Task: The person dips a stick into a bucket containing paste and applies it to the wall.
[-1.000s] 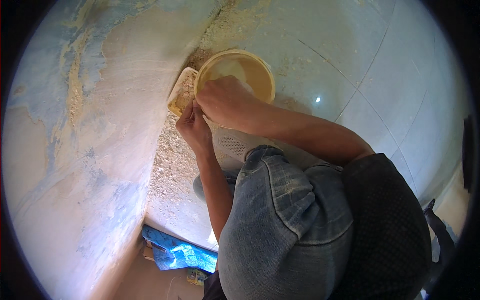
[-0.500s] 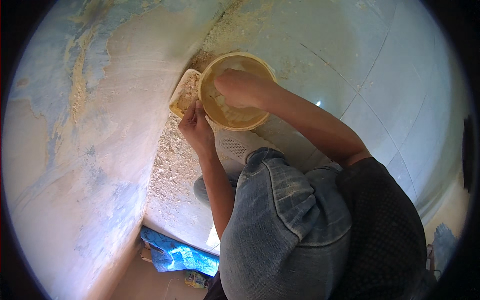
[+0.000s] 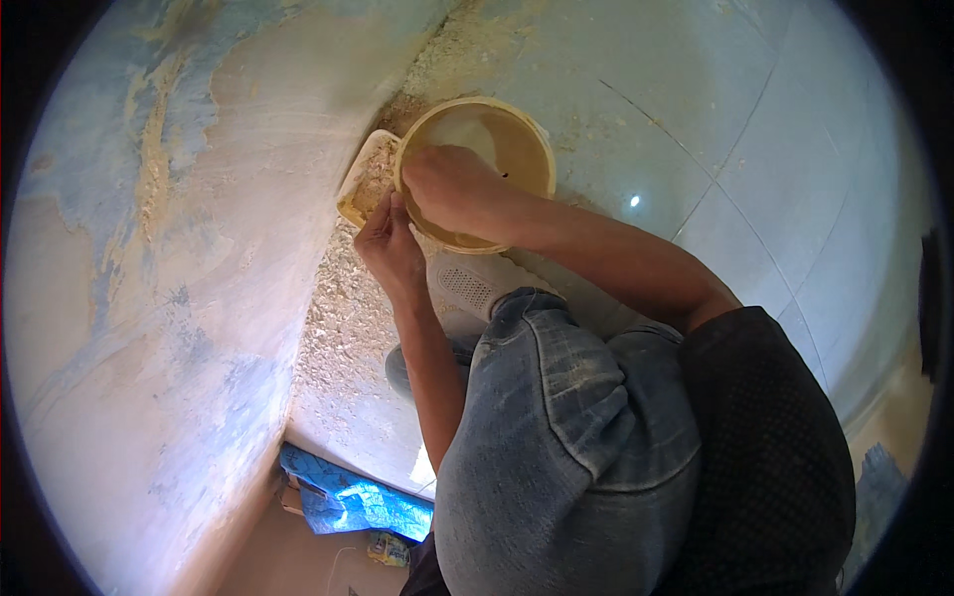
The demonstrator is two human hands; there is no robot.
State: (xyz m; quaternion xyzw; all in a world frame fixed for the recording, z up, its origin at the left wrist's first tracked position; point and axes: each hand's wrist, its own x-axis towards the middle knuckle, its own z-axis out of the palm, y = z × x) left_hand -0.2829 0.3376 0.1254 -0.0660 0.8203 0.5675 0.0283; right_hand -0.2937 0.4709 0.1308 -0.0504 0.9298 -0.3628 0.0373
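Observation:
A round, cream-yellow bucket (image 3: pixel 547 149) stands on the floor near the wall, its inside smeared with a pale coating. Down inside it is my right hand (image 3: pixel 452 189), closed and turned so that its fingers are hidden; whatever they grip does not show. Against the bucket's left side lies a cream dustpan (image 3: pixel 350 211) with pale crumbly debris in it. My left hand (image 3: pixel 393 253) pinches the dustpan's near corner between thumb and fingers, close beside the bucket's rim.
A stained, patchy wall (image 3: pixel 199 258) rises on the left. Plaster crumbs (image 3: pixel 343 318) cover the floor along its foot. My light perforated shoe (image 3: pixel 467 286) is just below the bucket. A blue plastic sheet (image 3: pixel 358 497) lies at the lower left, and tiles (image 3: pixel 755 209) spread to the right.
My right hand has moved left and slightly down inside the bucket, uncovering more of its right interior. The left hand keeps its place at the dustpan.

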